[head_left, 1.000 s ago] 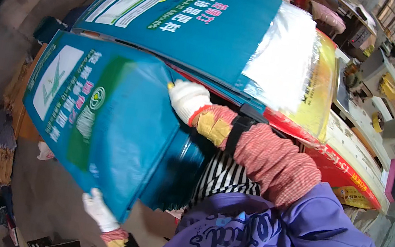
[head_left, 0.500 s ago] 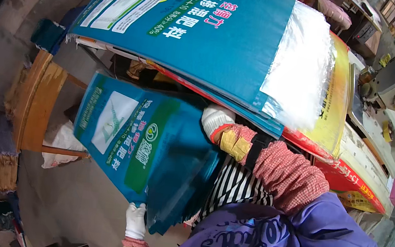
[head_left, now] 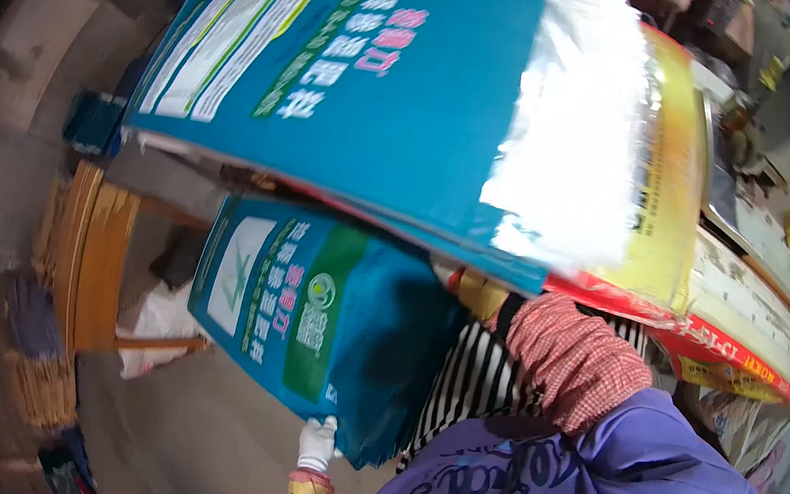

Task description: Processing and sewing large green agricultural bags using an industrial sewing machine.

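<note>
I hold a teal printed sack (head_left: 305, 315) in front of me, tilted with its lower corner down. My left hand (head_left: 317, 443), in a white glove, grips that bottom corner. My right hand (head_left: 471, 293) is at the sack's upper right edge; its fingers are mostly hidden under the overhanging stack, and only the yellow cuff and red checked sleeve show. Just above the held sack lies a stack of sacks: a large teal one with a shiny clear end (head_left: 397, 86) on top, a yellow one (head_left: 667, 215) under it and a red one (head_left: 742, 362) lower still.
A wooden frame (head_left: 86, 254) stands on the concrete floor to the left, with a white bag (head_left: 156, 330) beside it. A cluttered workbench (head_left: 771, 229) runs along the right behind the stack. Dark items lie on the floor at the lower left.
The held sack has come down and to the right, and now sits tucked under the front edge of the stack. My right hand has slid under that edge out of sight.
</note>
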A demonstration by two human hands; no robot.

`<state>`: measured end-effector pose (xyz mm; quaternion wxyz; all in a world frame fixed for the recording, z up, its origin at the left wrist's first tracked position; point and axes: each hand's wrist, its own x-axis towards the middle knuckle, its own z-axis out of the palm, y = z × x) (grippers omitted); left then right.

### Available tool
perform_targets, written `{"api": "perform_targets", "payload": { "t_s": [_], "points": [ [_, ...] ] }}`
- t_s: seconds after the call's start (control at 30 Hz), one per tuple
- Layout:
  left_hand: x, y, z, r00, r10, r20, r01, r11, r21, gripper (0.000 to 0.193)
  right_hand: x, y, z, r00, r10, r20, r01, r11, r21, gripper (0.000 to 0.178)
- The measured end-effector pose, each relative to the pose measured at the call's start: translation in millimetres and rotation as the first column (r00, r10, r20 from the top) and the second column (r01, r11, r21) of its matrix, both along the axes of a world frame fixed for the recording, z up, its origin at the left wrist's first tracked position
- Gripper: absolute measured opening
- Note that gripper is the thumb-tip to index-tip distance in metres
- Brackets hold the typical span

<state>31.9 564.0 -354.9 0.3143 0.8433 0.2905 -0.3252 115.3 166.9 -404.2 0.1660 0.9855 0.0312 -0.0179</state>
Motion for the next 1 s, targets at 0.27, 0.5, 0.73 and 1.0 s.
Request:
{"api": "perform_targets", "payload": {
  "t_s": [0.27, 0.5, 0.73, 1.0],
  "points": [
    [100, -72, 79, 0.569, -0.766, 0.299, 0.589, 0.634, 0.502, 0.030, -24, 2, 93, 0.942, -0.055, -0.330, 0.123, 0.974, 0.191, 0.025],
    [158, -300, 199, -0.064, -0.516, 0.854, 0.745, 0.545, 0.385, 0.016, -11, 0, 173, 0.840, 0.127, -0.528, 0.117, 0.907, 0.404, 0.022],
    [243, -365, 179, 0.047, -0.757, 0.652, 0.806, 0.414, 0.423, 0.020, -36, -31, 173, 0.747, 0.645, 0.159, -0.384, 0.224, 0.896, 0.017],
    [246, -362, 194, 0.654, -0.410, 0.635, 0.732, 0.555, -0.395, 0.013, 54, -113, 246, 0.812, -0.583, 0.040, 0.248, 0.406, 0.880, 0.037]
  ]
}}
